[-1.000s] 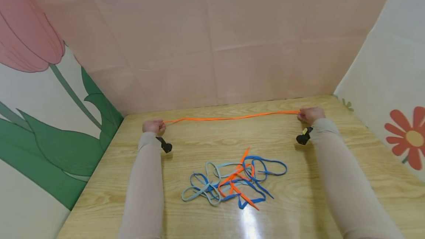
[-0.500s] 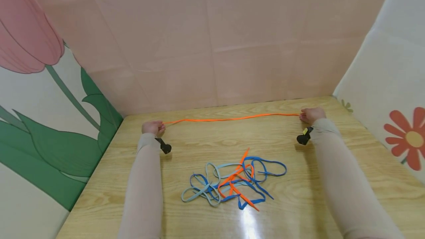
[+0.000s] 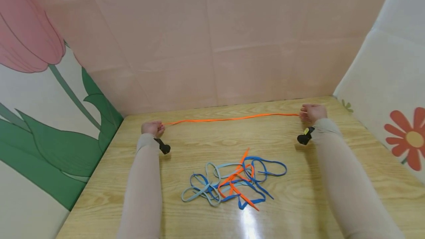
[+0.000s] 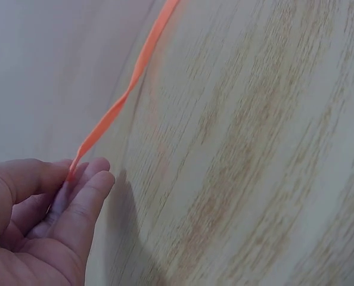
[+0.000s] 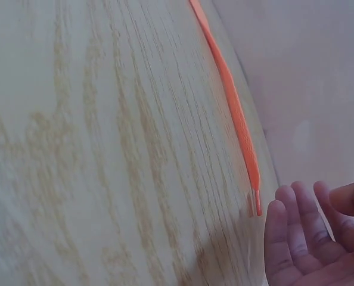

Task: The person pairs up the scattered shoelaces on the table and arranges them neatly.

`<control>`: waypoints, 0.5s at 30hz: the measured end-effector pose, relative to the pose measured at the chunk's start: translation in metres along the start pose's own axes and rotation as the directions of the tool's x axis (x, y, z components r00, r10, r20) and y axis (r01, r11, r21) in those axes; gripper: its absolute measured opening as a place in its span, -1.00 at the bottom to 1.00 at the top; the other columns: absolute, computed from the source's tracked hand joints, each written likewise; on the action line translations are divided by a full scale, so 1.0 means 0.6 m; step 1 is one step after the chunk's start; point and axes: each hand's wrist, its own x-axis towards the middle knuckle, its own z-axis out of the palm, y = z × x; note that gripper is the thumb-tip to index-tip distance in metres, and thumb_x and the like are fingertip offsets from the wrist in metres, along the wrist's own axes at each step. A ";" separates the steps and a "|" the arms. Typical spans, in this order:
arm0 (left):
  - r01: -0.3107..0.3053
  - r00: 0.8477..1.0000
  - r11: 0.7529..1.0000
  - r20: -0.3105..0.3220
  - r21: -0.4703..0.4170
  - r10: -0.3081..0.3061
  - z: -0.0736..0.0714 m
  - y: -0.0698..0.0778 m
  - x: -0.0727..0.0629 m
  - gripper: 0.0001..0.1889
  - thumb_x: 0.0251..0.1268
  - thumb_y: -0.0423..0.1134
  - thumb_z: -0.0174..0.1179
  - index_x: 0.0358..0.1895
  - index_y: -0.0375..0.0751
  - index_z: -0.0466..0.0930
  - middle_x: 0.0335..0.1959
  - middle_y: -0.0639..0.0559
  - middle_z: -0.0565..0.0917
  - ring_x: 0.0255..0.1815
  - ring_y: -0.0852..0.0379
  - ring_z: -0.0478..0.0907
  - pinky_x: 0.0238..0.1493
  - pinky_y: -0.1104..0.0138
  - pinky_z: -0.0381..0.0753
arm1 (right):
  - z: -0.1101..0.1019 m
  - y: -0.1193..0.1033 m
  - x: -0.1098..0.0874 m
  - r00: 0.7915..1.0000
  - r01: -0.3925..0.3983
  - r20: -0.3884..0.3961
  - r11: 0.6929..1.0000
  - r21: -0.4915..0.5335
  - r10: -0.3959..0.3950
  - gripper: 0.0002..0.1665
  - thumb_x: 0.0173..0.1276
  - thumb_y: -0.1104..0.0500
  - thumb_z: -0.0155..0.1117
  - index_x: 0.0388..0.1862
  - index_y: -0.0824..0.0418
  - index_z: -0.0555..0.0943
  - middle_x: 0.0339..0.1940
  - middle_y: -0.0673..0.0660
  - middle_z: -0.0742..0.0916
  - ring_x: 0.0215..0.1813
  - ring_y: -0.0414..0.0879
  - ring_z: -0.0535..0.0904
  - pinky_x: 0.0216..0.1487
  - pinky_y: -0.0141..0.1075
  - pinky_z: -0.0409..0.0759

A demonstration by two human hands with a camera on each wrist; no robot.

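An orange flat shoelace [image 3: 232, 119] stretches left to right along the back of the wooden table [image 3: 199, 143]. My left hand [image 3: 152, 127] pinches its left end between thumb and fingers; in the left wrist view the lace [image 4: 126, 92] rises twisted from the fingertips, off the table near the hand. Beside the other end is my right hand [image 3: 313, 113], its fingers relaxed and holding nothing. In the right wrist view, the lace's tip [image 5: 258, 202] lies just apart from the right hand's fingers [image 5: 277, 238].
Nearer to me lies a loose tangle of shoelaces: a light blue one [image 3: 196, 196], a dark blue one [image 3: 280, 173] and another orange one [image 3: 245, 197]. A pink wall covering [image 3: 212, 47] stands behind the table, with flower-printed panels [image 3: 403, 84] at the sides.
My right hand has let go of the orange shoelace's right end and lifted slightly, its fingers opening. The left hand keeps its pinch and has barely moved.
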 end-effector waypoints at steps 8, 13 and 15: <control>0.010 1.000 1.000 -0.019 0.024 -0.009 -0.002 0.002 -0.005 -0.55 0.30 -0.55 0.08 0.28 -0.40 0.43 0.26 -0.26 0.50 -0.36 0.28 0.59 0.03 0.35 0.62 | -0.002 -0.002 -0.001 1.000 -0.005 -0.001 0.999 -0.051 0.005 -0.37 0.53 0.12 -0.06 0.47 0.40 0.19 -0.60 -0.25 0.63 -0.42 -0.32 0.68 -0.09 -0.31 0.67; 0.035 0.999 0.999 -0.041 0.026 -0.034 -0.003 0.008 -0.009 -0.46 0.22 -0.62 0.06 0.31 -0.37 0.40 0.34 -0.20 0.43 -0.01 0.09 0.56 0.23 0.25 0.50 | -0.004 -0.002 0.000 1.000 -0.006 0.006 0.997 -0.071 0.006 -0.36 0.53 0.10 -0.08 0.47 0.39 0.17 -0.60 -0.25 0.63 -0.41 -0.33 0.68 -0.06 -0.30 0.67; 0.046 0.998 0.999 -0.046 0.022 -0.045 -0.004 0.008 -0.007 -0.46 0.22 -0.61 0.05 0.32 -0.35 0.39 0.34 -0.20 0.44 0.08 0.05 0.54 0.24 0.25 0.49 | -0.006 -0.001 0.001 1.000 -0.002 0.012 0.997 -0.078 0.003 -0.35 0.54 0.10 -0.09 0.48 0.40 0.16 -0.60 -0.25 0.63 -0.41 -0.32 0.68 -0.06 -0.30 0.67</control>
